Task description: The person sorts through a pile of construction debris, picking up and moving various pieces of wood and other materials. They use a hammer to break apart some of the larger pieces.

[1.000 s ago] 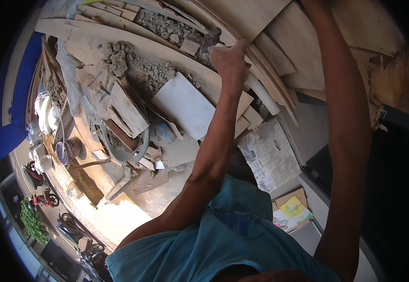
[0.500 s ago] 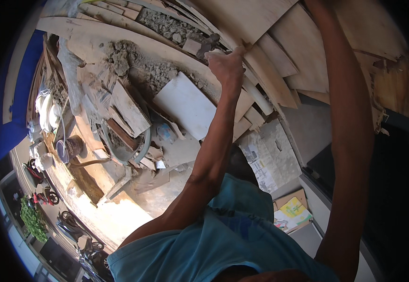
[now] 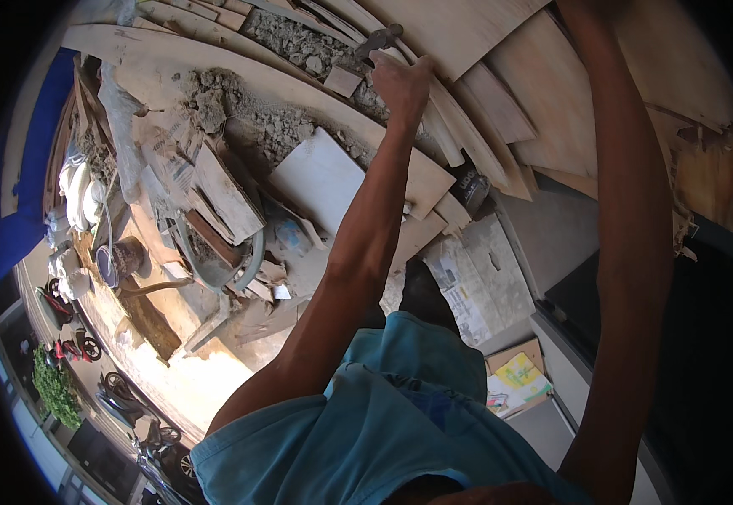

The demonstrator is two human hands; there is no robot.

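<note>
My left hand (image 3: 402, 84) is closed round the pale handle of a hammer (image 3: 378, 40). The dark hammer head sticks out beyond my fingers, over a long bed of grey rubble (image 3: 299, 46) between boards. A pale length that looks like the handle (image 3: 444, 136) runs back from my grip along the edge of stacked plywood strips. My right hand (image 3: 589, 10) is up at the top edge, beside large plywood sheets (image 3: 543, 71). It is mostly cut off and dark there, so its fingers are hidden.
A white board (image 3: 320, 181), broken wood pieces (image 3: 227, 194) and heaped rubble lie to the left. Beyond them are a bucket (image 3: 122, 261) and parked motorbikes (image 3: 160, 454). A dark container (image 3: 471, 189) stands below the plywood strips. A cardboard box (image 3: 518, 379) is near my right side.
My left hand has moved slightly up and left with the hammer, whose head now shows more plainly. The dark container has come into sight. My right arm has hardly moved.
</note>
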